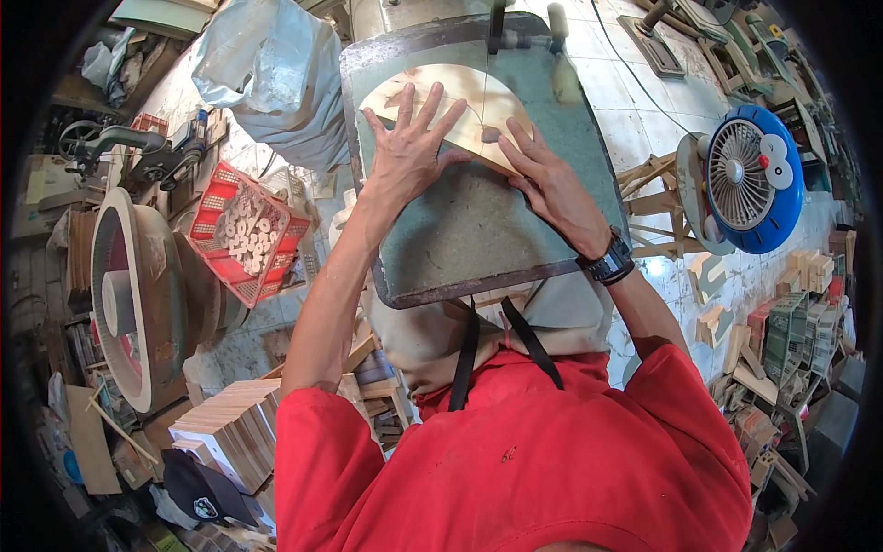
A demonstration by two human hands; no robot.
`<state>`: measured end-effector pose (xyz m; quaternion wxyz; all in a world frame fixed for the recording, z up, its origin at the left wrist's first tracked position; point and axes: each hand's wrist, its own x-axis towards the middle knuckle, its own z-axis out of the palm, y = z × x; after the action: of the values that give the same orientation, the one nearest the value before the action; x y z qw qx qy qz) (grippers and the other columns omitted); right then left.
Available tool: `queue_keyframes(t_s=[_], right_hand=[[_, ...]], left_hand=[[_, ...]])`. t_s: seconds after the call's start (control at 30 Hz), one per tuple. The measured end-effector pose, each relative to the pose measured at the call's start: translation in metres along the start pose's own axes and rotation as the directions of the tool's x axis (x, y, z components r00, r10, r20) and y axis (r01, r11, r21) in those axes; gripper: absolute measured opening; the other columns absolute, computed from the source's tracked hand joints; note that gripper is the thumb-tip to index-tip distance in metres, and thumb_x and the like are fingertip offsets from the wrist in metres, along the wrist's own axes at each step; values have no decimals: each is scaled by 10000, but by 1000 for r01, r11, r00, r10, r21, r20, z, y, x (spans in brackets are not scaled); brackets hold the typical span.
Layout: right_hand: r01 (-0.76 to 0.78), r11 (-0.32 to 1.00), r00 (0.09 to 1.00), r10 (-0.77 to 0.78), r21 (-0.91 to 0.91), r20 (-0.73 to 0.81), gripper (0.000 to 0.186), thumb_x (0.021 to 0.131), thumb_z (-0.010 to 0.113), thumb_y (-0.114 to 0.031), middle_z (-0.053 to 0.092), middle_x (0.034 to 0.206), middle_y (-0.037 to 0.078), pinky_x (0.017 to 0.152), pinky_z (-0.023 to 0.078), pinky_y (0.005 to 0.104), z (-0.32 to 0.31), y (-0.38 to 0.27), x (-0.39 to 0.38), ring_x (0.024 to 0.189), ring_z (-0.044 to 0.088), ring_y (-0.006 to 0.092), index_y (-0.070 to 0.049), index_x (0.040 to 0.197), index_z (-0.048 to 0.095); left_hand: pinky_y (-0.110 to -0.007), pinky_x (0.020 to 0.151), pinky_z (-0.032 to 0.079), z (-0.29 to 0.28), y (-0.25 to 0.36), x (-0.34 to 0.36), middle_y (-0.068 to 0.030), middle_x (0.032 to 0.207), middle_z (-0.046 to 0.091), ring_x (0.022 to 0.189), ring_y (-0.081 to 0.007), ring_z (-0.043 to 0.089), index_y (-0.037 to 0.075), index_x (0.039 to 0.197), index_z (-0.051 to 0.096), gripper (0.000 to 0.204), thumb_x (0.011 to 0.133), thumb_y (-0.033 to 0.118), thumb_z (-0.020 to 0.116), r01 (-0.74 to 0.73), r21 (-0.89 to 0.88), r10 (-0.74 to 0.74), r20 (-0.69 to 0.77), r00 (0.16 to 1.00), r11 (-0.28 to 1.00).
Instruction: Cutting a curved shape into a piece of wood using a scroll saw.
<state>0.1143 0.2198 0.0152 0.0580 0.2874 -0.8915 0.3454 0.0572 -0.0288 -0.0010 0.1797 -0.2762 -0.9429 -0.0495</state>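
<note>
A pale, rounded wooden board (460, 85) with a straight near edge lies flat on a grey-green machine table (478, 244) with a dark rim. My left hand (411, 147) presses down on its left part, fingers spread. My right hand (557, 184) rests at the board's right corner with its fingers stretched out, and a dark watch is on that wrist. Between the hands a drawn or cut curved line and a dark knot show on the wood. A thin upright line, which looks like a saw blade, meets the board beneath a dark metal guide (498, 32).
A red plastic basket (213, 210) of small pale pieces stands left, beside a big wheel-like drum (129, 299). A grey-white bag (276, 83) hangs at the table's far left. On the right are a blue fan (756, 179) and wood offcuts. Stacked boards (225, 432) sit lower left.
</note>
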Motion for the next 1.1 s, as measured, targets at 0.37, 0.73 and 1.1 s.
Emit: queue_keyframes(t_s=[0.37, 0.73, 1.1], right_hand=[[-10, 1000, 1000, 10, -3, -9, 575, 894, 645, -9, 378, 1564, 219, 1224, 300, 476, 0, -2, 3, 1401, 382, 467, -58, 1449, 501], [-10, 1000, 999, 10, -15, -38, 581, 911, 660, -10, 389, 1579, 174, 1148, 390, 437, 2, -1, 3, 1466, 337, 406, -106, 1463, 504], [-20, 1000, 998, 20, -7, -64, 583, 906, 653, 14, 409, 1566, 178, 1146, 394, 438, 5, 1, 4, 1455, 352, 417, -106, 1458, 506]], left_hand=[[-895, 947, 254, 2, -1, 0, -50, 1608, 364, 1473, -419, 323, 348, 1523, 410, 739, 872, 597, 655, 7, 12, -7, -4, 1000, 1000], [-876, 977, 265, -3, 4, 1, -46, 1624, 346, 1482, -415, 315, 341, 1525, 420, 744, 868, 607, 644, 43, 35, -44, 37, 998, 998], [-883, 961, 267, 0, 4, 1, -59, 1616, 359, 1464, -433, 342, 333, 1518, 431, 738, 870, 619, 637, 43, 48, -44, 11, 999, 998]])
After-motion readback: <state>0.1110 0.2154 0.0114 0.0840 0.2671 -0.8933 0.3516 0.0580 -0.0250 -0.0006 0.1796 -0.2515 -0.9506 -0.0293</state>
